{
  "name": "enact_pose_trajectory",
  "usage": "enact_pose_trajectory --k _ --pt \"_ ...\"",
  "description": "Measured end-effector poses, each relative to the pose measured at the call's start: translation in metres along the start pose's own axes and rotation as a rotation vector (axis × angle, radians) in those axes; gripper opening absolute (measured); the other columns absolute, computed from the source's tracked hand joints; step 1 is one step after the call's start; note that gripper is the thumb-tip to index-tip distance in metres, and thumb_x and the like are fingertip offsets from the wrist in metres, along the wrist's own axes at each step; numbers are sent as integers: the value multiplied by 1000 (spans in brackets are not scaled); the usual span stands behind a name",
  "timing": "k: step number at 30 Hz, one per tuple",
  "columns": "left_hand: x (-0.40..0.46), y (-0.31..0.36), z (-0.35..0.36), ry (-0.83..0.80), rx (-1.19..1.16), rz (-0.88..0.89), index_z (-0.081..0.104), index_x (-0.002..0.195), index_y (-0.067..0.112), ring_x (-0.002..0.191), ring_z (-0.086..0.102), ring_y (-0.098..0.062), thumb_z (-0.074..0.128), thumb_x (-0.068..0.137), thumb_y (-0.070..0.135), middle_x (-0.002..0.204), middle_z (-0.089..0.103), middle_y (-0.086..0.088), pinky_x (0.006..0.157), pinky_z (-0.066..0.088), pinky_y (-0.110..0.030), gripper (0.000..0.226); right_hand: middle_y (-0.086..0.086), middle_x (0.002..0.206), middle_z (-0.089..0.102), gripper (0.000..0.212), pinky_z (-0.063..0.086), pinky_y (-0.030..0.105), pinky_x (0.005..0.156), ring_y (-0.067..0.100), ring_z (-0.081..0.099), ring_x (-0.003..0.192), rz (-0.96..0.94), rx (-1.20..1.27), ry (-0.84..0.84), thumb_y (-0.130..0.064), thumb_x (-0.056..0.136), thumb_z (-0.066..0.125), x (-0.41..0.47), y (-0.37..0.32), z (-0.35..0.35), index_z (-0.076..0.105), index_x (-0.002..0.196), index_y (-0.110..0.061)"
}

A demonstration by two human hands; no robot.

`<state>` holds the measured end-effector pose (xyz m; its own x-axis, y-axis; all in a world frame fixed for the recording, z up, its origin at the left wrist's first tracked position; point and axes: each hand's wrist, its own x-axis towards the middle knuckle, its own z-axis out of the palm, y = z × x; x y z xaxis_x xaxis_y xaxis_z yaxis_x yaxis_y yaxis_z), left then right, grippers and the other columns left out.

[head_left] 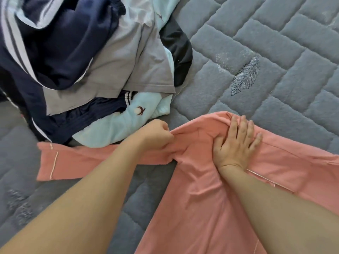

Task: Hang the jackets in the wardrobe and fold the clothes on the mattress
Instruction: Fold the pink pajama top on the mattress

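Surface: a grey quilted mattress (pixel 275 57), stitched in a brick-ish pattern, with a feather design (pixel 245 77) embroidered out toward the far right.
Near side: a pink garment (pixel 198 189) was spread flat right on it, one sleeve going left, the other going right.
Far left: a messy heap of clothes (pixel 82 61) sat on it, with navy pieces with white stripes, a grey one and a light blue fleecy one all jumbled together, its near edge just touching the pink sleeve.
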<state>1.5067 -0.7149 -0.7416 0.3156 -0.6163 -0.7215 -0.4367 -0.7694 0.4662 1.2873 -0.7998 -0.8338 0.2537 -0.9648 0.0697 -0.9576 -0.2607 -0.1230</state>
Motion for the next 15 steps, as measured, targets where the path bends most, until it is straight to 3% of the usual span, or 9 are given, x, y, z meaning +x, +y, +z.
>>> enact_pose_trajectory --k 2,4,7,9,12,15 --pt "2 5 -16 -21 -150 -13 49 60 22 47 49 -9 65 75 18 49 51 9 47 37 -20 22 10 160 27 72 7 57 119 30 20 148 8 7 9 -41 86 34 0 1 1 31 153 -14" --pt "8 9 -30 111 -180 19 41 59 22 49 42 -12 64 77 18 50 45 9 49 33 -23 30 11 159 28 71 9 57 119 31 21 147 18 13 26 -40 86 35 1 2 3 31 152 -14" --pt "13 14 -42 393 178 114 39 71 24 60 42 -14 56 83 23 67 46 9 55 32 -30 20 12 159 29 71 10 57 119 31 22 147 17 -3 41 -39 86 36 1 2 6 31 152 -13" --pt "11 15 -47 346 422 84 45 86 26 74 49 -20 52 84 22 81 50 6 66 37 -34 8 12 158 29 71 9 56 119 31 22 147 18 -6 38 -38 85 36 1 2 6 32 152 -12" --pt "4 4 -55 235 645 -41 57 96 18 72 48 -23 52 80 14 81 50 1 64 37 -32 17 12 159 28 72 8 55 119 31 22 147 19 -16 24 -38 85 37 1 0 2 32 152 -12" --pt "-4 -13 -69 228 532 1 62 85 20 76 53 -23 53 79 12 86 59 -1 62 37 -29 13 13 159 27 73 8 56 119 31 22 147 12 -12 11 -38 84 37 1 2 3 31 152 -11"
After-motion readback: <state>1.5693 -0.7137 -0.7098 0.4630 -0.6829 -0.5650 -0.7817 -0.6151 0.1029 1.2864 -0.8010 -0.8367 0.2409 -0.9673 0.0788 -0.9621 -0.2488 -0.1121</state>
